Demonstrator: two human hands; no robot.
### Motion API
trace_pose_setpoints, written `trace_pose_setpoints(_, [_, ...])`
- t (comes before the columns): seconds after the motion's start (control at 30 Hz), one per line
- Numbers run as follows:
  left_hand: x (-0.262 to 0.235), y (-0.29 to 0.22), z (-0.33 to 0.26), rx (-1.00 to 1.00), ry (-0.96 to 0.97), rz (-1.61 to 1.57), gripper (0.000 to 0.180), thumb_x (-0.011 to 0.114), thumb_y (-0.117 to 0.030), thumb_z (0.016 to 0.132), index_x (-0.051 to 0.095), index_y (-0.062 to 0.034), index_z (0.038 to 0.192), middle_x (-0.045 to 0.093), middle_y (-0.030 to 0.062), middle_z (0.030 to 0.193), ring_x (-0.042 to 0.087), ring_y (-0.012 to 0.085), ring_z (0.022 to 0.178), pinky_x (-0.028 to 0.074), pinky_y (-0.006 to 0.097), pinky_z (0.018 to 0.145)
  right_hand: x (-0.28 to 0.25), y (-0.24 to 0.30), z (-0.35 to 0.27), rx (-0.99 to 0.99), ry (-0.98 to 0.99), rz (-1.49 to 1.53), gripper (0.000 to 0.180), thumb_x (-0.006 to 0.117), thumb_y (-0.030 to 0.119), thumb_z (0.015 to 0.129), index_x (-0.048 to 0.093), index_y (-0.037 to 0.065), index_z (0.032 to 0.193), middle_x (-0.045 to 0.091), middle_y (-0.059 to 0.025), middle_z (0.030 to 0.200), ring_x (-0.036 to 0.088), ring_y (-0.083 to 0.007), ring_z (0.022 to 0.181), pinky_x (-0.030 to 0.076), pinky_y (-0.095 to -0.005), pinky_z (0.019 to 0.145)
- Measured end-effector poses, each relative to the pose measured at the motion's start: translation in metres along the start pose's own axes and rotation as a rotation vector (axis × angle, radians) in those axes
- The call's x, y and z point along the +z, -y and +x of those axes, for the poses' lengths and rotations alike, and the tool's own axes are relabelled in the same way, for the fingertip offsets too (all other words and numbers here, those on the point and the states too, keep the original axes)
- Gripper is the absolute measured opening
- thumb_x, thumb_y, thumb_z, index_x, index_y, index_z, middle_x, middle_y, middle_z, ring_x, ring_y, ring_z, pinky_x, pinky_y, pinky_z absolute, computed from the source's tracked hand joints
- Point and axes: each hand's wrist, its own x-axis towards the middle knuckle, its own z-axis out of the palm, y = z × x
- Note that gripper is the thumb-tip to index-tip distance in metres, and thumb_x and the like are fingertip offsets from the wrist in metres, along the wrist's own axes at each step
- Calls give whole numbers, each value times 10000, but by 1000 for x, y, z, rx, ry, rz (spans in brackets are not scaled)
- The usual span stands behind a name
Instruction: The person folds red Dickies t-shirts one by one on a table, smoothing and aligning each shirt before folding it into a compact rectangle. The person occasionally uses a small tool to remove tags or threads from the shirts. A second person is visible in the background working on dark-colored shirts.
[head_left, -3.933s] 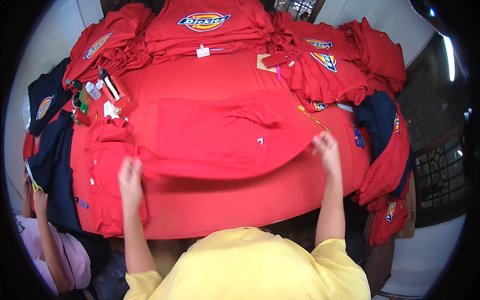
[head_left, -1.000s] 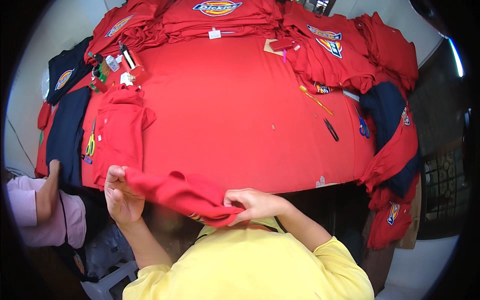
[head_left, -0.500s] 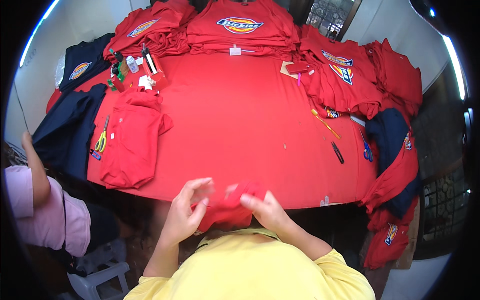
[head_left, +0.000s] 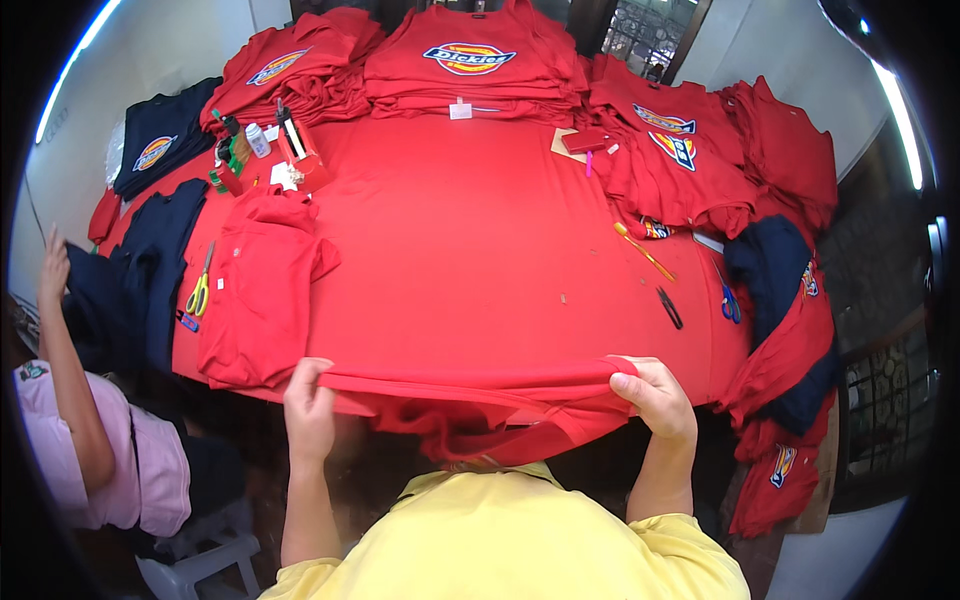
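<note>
A red shirt (head_left: 480, 395) is stretched sideways between my two hands at the near edge of the table, its lower folds hanging toward my lap. My left hand (head_left: 311, 405) pinches one end of the stretched edge. At the other end my right hand (head_left: 655, 395) grips the cloth, thumb on top. Just beyond my left hand lies another red shirt (head_left: 262, 290), folded on the red-covered table (head_left: 460, 250). Yellow-handled scissors (head_left: 199, 293) rest beside that shirt.
Stacks of red printed shirts (head_left: 475, 50) line the far side. Thread snips (head_left: 670, 308), blue-handled scissors (head_left: 731, 303) and a yellow toothbrush-like tool (head_left: 645, 250) lie at right. A person (head_left: 110, 440) in pink handles dark cloth (head_left: 100, 300) at left, by a grey plastic chair (head_left: 215, 560).
My hands have moved apart, the left leftward and the right rightward, spreading the bunched red shirt. My left hand has closed on it. The person at left has raised a hand with dark cloth.
</note>
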Motion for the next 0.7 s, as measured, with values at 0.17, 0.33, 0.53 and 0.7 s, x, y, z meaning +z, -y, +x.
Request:
trace_pose_setpoints(0.17, [44,-40,-22,-183,140,-187,87,605,-54,863,534,-35,909,544,34,839,504,96,780,441,263,725,13,-28,6,-220,278,166,357,545,252,958,600,-68,1109,619,-74,937,578,-158,873,448,-304,800])
trace_pose_setpoints(0.33, [55,-12,-42,221,652,547,211,655,-10,726,628,-33,934,615,160,879,606,355,866,495,378,788,-34,-65,-26,-686,-17,913,347,522,339,965,585,14,1068,646,-119,954,641,-253,853,513,-446,790])
trace_pose_setpoints(0.53, [-3,26,-19,-148,226,211,410,406,28,744,597,56,1105,653,168,1038,614,240,986,441,312,910,-44,-54,-34,-363,-114,472,489,604,331,926,574,-111,1134,652,-202,1085,658,-292,933,493,-406,843])
trace_pose_setpoints(0.7, [-9,2,-12,-261,368,-140,376,416,-312,1011,556,23,1113,644,112,995,585,136,878,467,284,762,-41,-65,-32,-686,-40,870,436,547,329,957,593,-56,1155,649,-203,1128,634,-333,1031,479,-463,912])
